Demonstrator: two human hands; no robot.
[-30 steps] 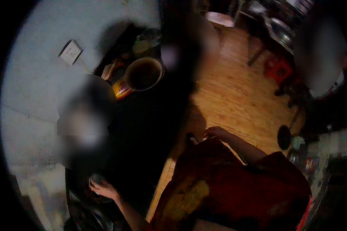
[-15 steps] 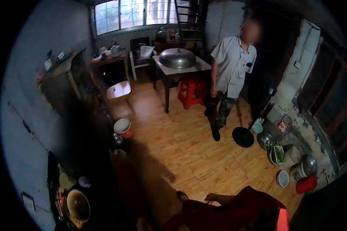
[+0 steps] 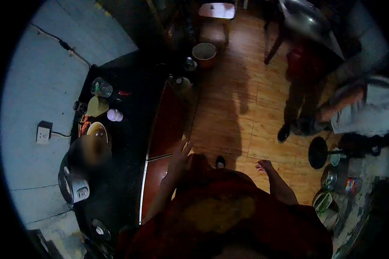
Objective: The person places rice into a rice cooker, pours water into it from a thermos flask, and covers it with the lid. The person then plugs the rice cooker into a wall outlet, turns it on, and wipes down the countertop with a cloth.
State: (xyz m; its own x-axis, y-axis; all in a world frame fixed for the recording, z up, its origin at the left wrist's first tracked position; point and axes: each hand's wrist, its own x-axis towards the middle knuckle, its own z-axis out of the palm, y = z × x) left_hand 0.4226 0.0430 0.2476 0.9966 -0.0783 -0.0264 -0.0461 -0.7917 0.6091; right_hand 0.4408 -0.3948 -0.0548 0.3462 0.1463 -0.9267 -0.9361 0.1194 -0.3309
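My left hand [image 3: 179, 162] hangs in front of the red cabinet door [image 3: 157, 175], below the dark counter's edge, with its fingers apart and nothing in it. On the right, my right hand [image 3: 263, 166] is low over the wooden floor [image 3: 250, 138], fingers loosely spread and holding nothing. The dark counter [image 3: 129, 155] at my left bears a rice cooker [image 3: 75, 187], a brown bowl [image 3: 100, 131] that is partly blurred, a purple-topped jar [image 3: 115, 115], a yellow-green container [image 3: 97, 106] and a glass jar [image 3: 101, 87].
A person in a light shirt [image 3: 367, 108] stands at the right, near a black round pan [image 3: 317, 153]. Farther off are a bucket [image 3: 204, 52], a white-seated chair [image 3: 217, 11] and a table with a metal lid [image 3: 304, 19]. Basins [image 3: 323, 202] line the right wall.
The view has swung down and left from the room to the counter. My left hand, earlier over the counter, is now beside the cabinet door. The other person appears farther right and bent.
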